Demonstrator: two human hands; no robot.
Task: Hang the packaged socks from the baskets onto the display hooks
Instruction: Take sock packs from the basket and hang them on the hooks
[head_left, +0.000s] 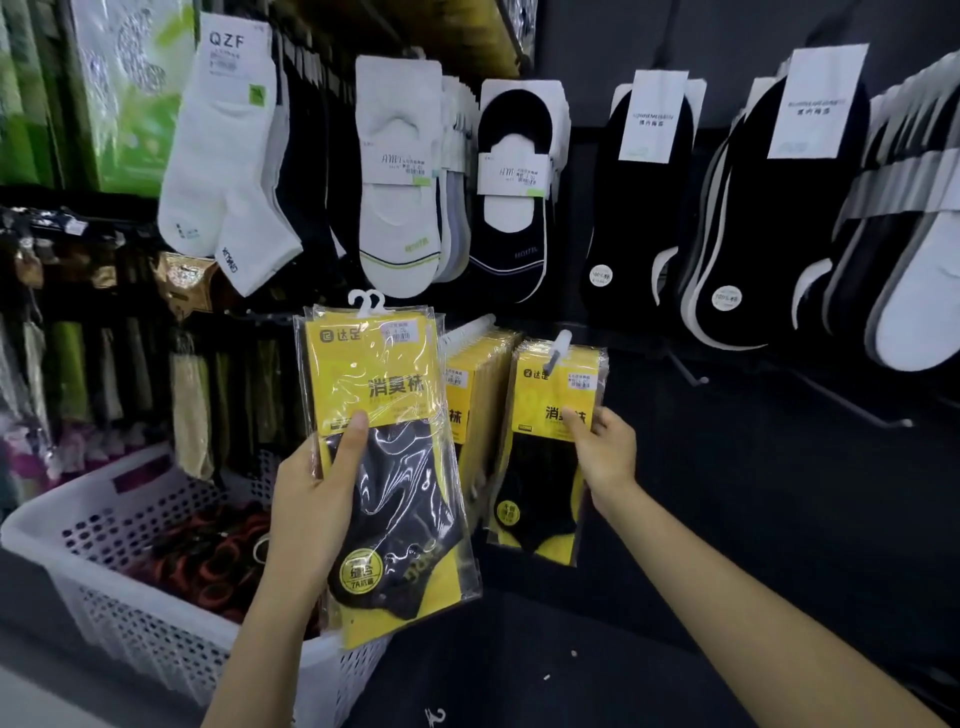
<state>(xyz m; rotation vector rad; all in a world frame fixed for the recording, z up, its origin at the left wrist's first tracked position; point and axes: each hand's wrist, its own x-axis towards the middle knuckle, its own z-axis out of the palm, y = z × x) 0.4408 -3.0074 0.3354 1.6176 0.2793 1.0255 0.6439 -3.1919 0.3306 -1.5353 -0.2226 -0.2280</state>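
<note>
Nearest the lens, the left grip is clamped on a small stack of sock packs. The thumb lies across the front where the yellow card meets the black sock, with the fingers behind. The stack stands upright above the near corner of the white basket, and its white hanger tabs are free at the top. The right grip pinches the right edge of a single pack whose tab sits at the tip of a display hook. Whether the tab is fully threaded cannot be told. Just to the left, a row of hung packs of the same kind fills a neighbouring hook.

The packs look light and thin. The card insert probably stiffens the upper half, while the sock below is soft. The glossy film looks slippery, so the stacked packs may slide over one another. A pinch at mid-height, on the card, should steady the tab best. The tab is small and is better guided than pulled.

White ankle socks hang close above the stack's tabs, leaving little headroom. To the right, bare hooks jut outward at arm height. There is open room below and to the right of the single pack.
</note>
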